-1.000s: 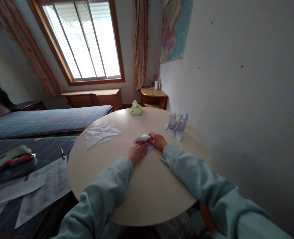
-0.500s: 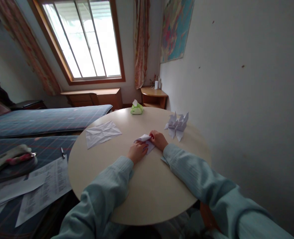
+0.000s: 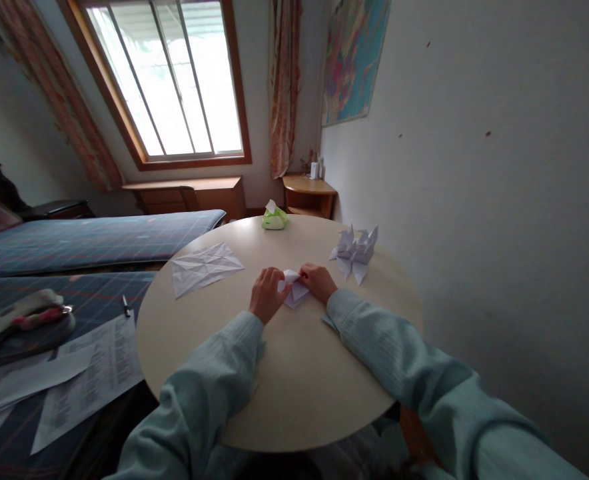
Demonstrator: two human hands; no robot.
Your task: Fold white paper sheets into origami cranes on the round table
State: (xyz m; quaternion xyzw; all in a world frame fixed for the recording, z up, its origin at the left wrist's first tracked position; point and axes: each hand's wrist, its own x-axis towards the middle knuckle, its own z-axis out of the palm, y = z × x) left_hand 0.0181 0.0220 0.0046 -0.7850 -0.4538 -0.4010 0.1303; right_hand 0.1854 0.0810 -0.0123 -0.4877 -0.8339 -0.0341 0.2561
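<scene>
Paper [image 3: 292,291], small, white and partly folded, lies on the round counter [image 3: 294,387], near its middle. Both hands are on it.

From the head camera, the left hand [image 3: 266,295] sits at the left side of the paper. Its fingers [image 3: 274,279] are bent and curl over the paper's left edge, pinching it. The right hand [image 3: 318,281] sits at the right side. Its fingers [image 3: 305,272] are close together and press down on the paper's top right corner. The two hands are near each other, with only the paper between them. Both arms wear pale green sleeves [image 3: 389,347] that reach in from the bottom of the picture.

A bigger sheet [image 3: 204,268] lies flat on the counter to the left of the hands, well apart from them. It is full of fold lines. To the right of the hands, near the wall, stand some finished folded paper shapes [image 3: 355,252] with pointy tips. At the far side of the counter sits a green tissue pack [image 3: 273,219] with a white tissue sticking up.

Left of the counter is a bed with a blue checked cover [image 3: 74,243]. Printed pages [image 3: 84,380] and a pen [image 3: 125,307] lie on it, close to the counter's edge. A big window [image 3: 169,80] lets light in at the back, with curtains [image 3: 283,80] beside it. A bright map [image 3: 352,57] hangs on the wall, and a small wooden corner table [image 3: 308,193] stands below it.
</scene>
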